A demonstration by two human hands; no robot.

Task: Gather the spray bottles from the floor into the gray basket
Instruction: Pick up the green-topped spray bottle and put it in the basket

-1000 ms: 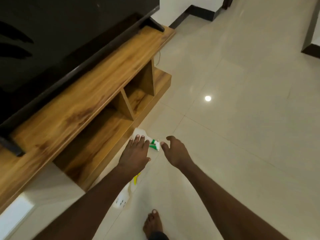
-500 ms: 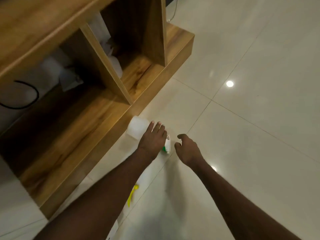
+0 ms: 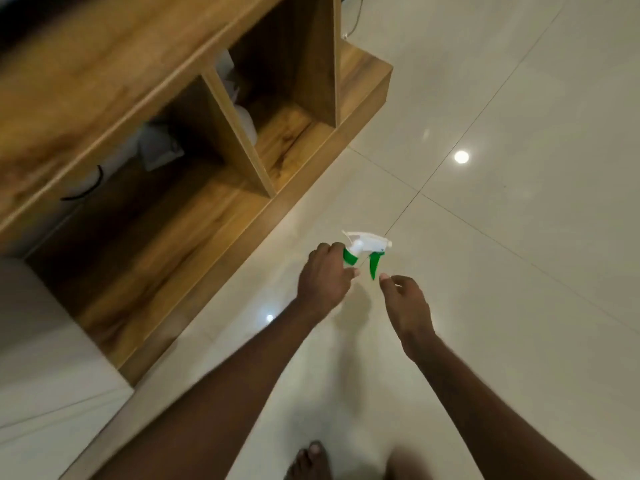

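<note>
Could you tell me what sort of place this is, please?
Probably a home living room: a low wooden media unit with open shelves, glossy tiled floor, and a bare foot.

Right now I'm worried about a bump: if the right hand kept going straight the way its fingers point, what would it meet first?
Probably the green trigger of the spray bottle that the left hand holds. The right hand is open, just short of it, though depth is hard to judge.

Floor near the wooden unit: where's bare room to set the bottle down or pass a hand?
Free: the tiled floor right of the right hand, out past the light reflection. Also the strip between the wooden unit and the left forearm. Crowded: around the left hand gripping the spray bottle, and near the foot.
</note>
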